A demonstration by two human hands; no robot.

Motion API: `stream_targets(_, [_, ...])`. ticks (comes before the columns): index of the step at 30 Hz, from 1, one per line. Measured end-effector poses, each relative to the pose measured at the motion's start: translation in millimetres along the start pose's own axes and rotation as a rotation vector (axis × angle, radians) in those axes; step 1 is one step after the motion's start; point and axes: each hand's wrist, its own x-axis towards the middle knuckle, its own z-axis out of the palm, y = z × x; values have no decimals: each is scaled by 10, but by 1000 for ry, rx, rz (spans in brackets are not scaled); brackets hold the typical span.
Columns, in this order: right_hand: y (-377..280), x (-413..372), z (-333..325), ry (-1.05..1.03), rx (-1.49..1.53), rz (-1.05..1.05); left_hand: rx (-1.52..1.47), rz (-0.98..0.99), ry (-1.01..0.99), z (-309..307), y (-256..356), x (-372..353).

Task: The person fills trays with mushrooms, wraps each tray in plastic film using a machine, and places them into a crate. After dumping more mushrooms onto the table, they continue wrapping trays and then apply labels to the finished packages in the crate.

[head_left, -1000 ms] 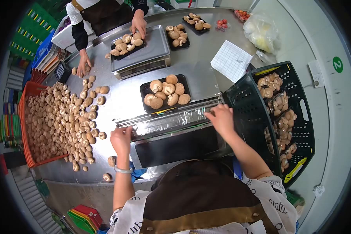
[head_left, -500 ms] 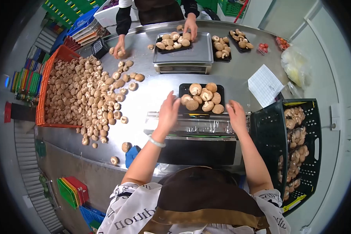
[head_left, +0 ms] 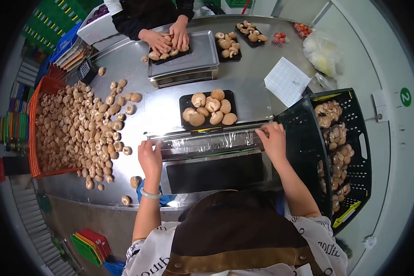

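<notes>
A black tray of brown mushrooms (head_left: 212,106) sits behind the film wrapper, close to its back edge. Shiny cling film (head_left: 207,142) stretches across the wrapper, above its black plate (head_left: 216,170). At the wrapper's left end, my left hand (head_left: 150,161) has its fingers bent and closed at the film's edge. My right hand (head_left: 274,143) is at the right end, thumb and fingers pinched at the film there. The thin film between the fingertips is hard to make out. Neither hand touches the tray.
Loose mushrooms (head_left: 94,133) spill from an orange crate (head_left: 33,133) at left. Across the table, a co-worker's hands (head_left: 168,41) press mushrooms in a tray on a scale (head_left: 202,53). A dark green crate (head_left: 303,133) with wrapped packs stands right, near a paper sheet (head_left: 287,83).
My hands have moved from beside the mushroom tray down to the wrapper's two ends. The co-worker's left-side hand has joined the other at the scale's tray. The view has shifted.
</notes>
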Motion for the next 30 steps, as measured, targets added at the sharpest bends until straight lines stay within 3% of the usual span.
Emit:
stream_targets(2, [103, -145, 162, -18, -117, -8, 213, 24, -40, 24, 31, -151])
stream_targets(3, [59, -168, 273, 5, -113, -24, 102, 28, 1, 144, 78, -190])
stream_targets(6, [-94, -104, 466, -58, -16, -107, 145, 79, -57, 366, 201, -157])
stream_targets(9, [7, 24, 307, -270, 407, 60, -317, -266, -455, 157, 137, 97])
stream_targets(10, [52, 48, 124, -436, 664, 186, -547, -361, -613, -16, 105, 181])
stream_targets(11, [33, 79, -66, -517, 953, 307, -847, -386, -692, -159, 97, 270])
stream_targets(12, [34, 127, -188, -526, 1126, 299, -885, -401, -748, -353, 222, 384])
stream_targets(13, [13, 155, -287, -533, 1298, 295, -995, -435, -769, -549, 418, 481])
stream_targets(15, [-222, 379, -533, -473, 1611, 111, -1310, -245, -793, -660, 510, 721])
stream_targets(17, [-423, 684, -521, -291, 1804, 42, -1654, -179, -591, -577, 660, 999])
stream_targets(18, [-536, 878, -446, -144, 1838, 56, -1646, -256, -405, -509, 888, 1093])
stream_targets(19, [-628, 1093, -324, -109, 1747, 35, -1682, -115, -348, -341, 1013, 1245])
stream_targets(21, [-606, 1422, 89, -59, 1470, 5, -1003, 101, -14, 135, 843, 1632])
stream_targets(23, [-404, 1589, 691, -84, 1174, 92, -685, 144, -81, 590, 449, 1827])
stream_targets(25, [-394, 1586, 862, -147, 1039, 69, -621, 104, -235, 604, 582, 1673])
stream_targets(26, [-404, 1612, 838, -123, 1036, 36, -580, 190, -172, 664, 505, 1617])
stream_targets(29, [-491, 1507, 705, -104, 1079, 11, -795, -291, -269, 514, 457, 1513])
stream_targets(30, [-501, 1539, 678, -112, 1125, 19, -836, -349, -292, 534, 403, 1517])
